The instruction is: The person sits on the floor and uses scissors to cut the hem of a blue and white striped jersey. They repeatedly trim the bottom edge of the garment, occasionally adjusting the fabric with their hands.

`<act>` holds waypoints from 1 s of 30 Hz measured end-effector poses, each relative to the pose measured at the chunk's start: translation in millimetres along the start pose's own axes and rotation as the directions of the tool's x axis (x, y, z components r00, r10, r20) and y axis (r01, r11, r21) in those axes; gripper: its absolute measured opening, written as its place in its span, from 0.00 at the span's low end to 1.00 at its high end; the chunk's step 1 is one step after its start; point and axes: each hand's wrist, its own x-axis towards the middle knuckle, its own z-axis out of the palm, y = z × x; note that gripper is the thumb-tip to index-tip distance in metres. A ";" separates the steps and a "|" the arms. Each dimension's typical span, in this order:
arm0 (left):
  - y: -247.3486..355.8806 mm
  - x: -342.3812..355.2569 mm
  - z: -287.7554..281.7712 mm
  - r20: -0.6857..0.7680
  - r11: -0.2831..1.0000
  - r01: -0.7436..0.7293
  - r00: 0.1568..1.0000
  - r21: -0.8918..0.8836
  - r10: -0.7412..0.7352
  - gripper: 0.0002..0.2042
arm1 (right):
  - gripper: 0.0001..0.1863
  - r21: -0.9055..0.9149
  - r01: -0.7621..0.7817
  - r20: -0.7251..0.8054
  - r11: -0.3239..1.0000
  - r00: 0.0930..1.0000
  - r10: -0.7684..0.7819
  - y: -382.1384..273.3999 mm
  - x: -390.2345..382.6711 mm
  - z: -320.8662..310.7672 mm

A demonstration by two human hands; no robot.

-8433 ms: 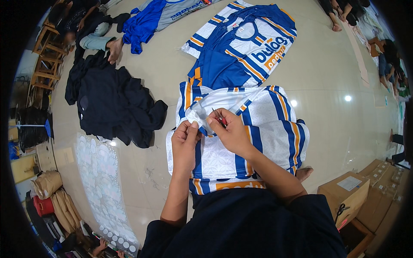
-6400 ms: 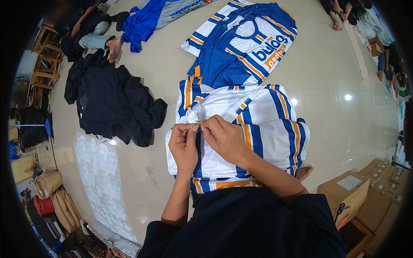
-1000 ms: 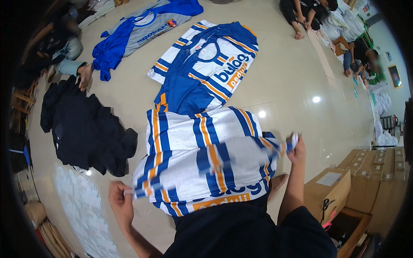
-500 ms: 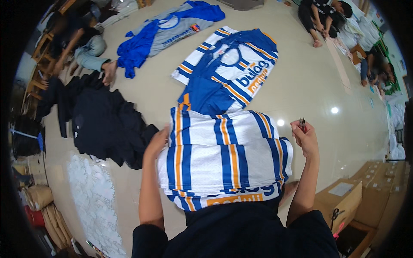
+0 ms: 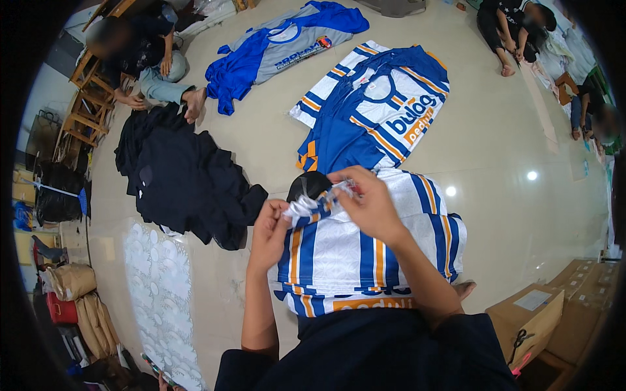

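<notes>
A white jersey [image 5: 339, 260] with blue and orange stripes lies across my lap. My left hand [image 5: 268, 234] is closed, pinching its gathered far edge near the left corner. My right hand [image 5: 372, 208] is bent over the same raised edge, closed, with its fingers close to my left ones. A bit of red from the small snips [image 5: 356, 189] shows between the right fingers; their blades are hard to make out there. Behind the lifted edge a dark rounded shape [image 5: 309, 186] shows, perhaps my knee.
Ahead lie striped jerseys [image 5: 385, 107] and a blue-grey shirt [image 5: 287, 49]. Black garments [image 5: 186, 176] are heaped at left, beside a pile of pale cut pieces [image 5: 156, 287]. Cardboard boxes [image 5: 528, 309] with scissors [image 5: 520, 339] stand at right. Several people sit around the floor.
Both hands have come inward to the jersey's far edge, the right one with the snips. That edge is now lifted and bunched. The view has shifted slightly left.
</notes>
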 end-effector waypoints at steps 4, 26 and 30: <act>10.2 -26.5 16.5 -0.076 0.999 0.002 0.997 0.034 0.000 0.09 | 0.12 0.012 -0.005 0.271 1.000 0.963 0.001 -10.5 -8.0 19.8; -10.5 -38.6 50.6 -0.334 0.990 -0.121 0.932 0.073 0.139 0.15 | 0.10 0.086 -0.112 0.181 0.990 0.979 0.095 22.8 -29.5 55.5; -11.2 -31.6 51.4 -0.332 0.982 -0.126 0.929 0.141 0.167 0.14 | 0.10 0.184 -0.082 0.148 0.979 0.988 0.055 20.2 -29.6 58.8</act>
